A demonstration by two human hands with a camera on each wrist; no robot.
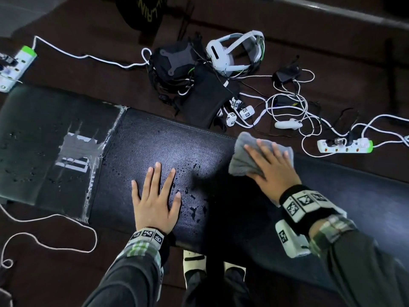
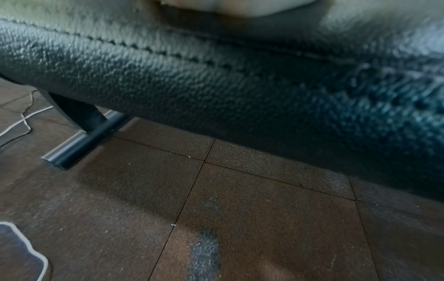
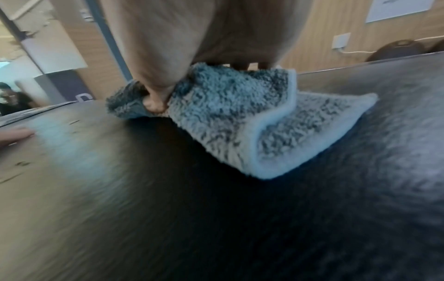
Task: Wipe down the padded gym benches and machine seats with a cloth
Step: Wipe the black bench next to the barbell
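Note:
A black padded bench (image 1: 177, 151) runs across the head view, with water droplets (image 1: 192, 209) near its front edge. My left hand (image 1: 155, 196) lies flat on the pad, fingers straight and spread, holding nothing. To its right, my right hand (image 1: 272, 167) presses a fluffy grey cloth (image 1: 241, 156) onto the pad near the far edge, fingers spread flat over it. In the right wrist view the cloth (image 3: 240, 123) is folded under the hand (image 3: 204, 38), and the thumb pushes into a fold. The left wrist view shows only the bench's stitched side (image 2: 216, 85).
Grey tape (image 1: 77, 151) patches the bench's left section. On the floor behind lie a white headset (image 1: 234, 54), a black pouch (image 1: 205, 100), tangled white cables and two power strips (image 1: 345, 146) (image 1: 17, 63). My feet (image 1: 194, 264) stand at the front edge. A bench leg (image 2: 79, 117) stands on rubber tiles.

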